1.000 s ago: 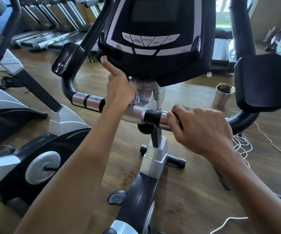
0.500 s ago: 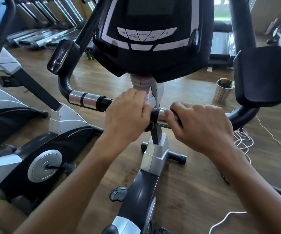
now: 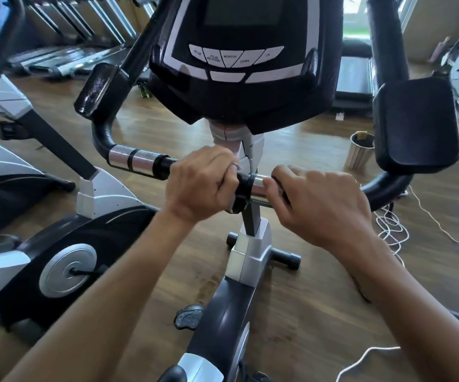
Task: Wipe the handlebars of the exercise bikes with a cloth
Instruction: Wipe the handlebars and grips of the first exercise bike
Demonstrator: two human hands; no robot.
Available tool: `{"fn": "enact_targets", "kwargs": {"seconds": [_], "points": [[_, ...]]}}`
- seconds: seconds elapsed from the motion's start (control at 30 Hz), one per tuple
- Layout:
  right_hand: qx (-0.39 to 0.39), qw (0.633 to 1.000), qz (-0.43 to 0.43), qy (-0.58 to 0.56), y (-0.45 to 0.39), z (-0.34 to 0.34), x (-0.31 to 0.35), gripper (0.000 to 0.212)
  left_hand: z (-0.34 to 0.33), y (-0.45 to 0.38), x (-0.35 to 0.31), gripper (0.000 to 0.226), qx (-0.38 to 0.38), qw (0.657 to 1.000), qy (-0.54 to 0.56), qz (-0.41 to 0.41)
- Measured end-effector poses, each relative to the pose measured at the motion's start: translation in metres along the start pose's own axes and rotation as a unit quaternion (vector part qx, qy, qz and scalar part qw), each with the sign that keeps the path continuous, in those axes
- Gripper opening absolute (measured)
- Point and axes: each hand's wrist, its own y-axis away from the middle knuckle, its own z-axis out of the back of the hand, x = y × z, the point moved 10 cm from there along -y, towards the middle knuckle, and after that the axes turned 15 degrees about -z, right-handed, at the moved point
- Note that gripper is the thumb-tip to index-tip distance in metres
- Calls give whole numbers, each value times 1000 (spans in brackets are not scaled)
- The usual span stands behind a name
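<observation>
The exercise bike's handlebar [image 3: 134,161] runs across the middle of the view, black with silver sensor bands, under the black console [image 3: 239,64]. My left hand [image 3: 203,186] grips the bar just left of the centre stem, fingers curled over it. A small pale scrap shows at its fingertips; I cannot tell whether it is the cloth. My right hand [image 3: 319,205] grips the bar just right of the stem, covering most of the silver band there. Between the two hands a short piece of black collar and silver tube is visible.
Black elbow pads stand at the left [image 3: 101,89] and right [image 3: 415,122] of the bar. Another bike [image 3: 65,244] is close on the left. A ribbed bin [image 3: 359,151] and a coiled white cable [image 3: 391,230] lie on the wooden floor at right. Treadmills [image 3: 71,59] line the back.
My left hand came down from the underside of the console to the handlebar and closed round it beside the stem. My right hand kept its grip on the bar.
</observation>
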Motion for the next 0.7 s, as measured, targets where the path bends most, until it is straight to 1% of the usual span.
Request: {"fn": "enact_targets", "kwargs": {"seconds": [0.07,0.13,0.2,0.27,0.33,0.37,0.43,0.5,0.6,0.63,0.7], "points": [[-6,1000,2,1,1,1,1,48,4,-2,15,31,10,1000,-7,29],[-10,1000,-1,4,3,3,0,48,5,0,19,34,10,996,-16,82],[10,1000,3,-4,5,1,-2,47,5,2,17,37,0,992,-10,122],[41,998,21,-35,9,1,-5,44,9,0,13,37,-29,991,17,131],[66,993,37,-94,16,7,-13,42,15,-10,2,36,-63,991,44,113],[66,988,38,-135,21,13,-21,41,17,-19,-9,35,-78,990,57,99],[27,977,30,-211,31,30,-46,36,19,-40,-39,30,-102,988,92,68],[-41,964,10,-262,44,48,-84,25,20,-61,-75,28,-126,985,116,31],[-110,945,-55,-302,64,70,-151,17,17,-89,-132,33,-163,976,138,-32],[-116,942,-84,-304,69,73,-174,16,15,-98,-151,35,-178,971,152,-54],[-101,940,-137,-295,74,73,-215,16,9,-115,-190,40,-201,955,194,-100]]}}
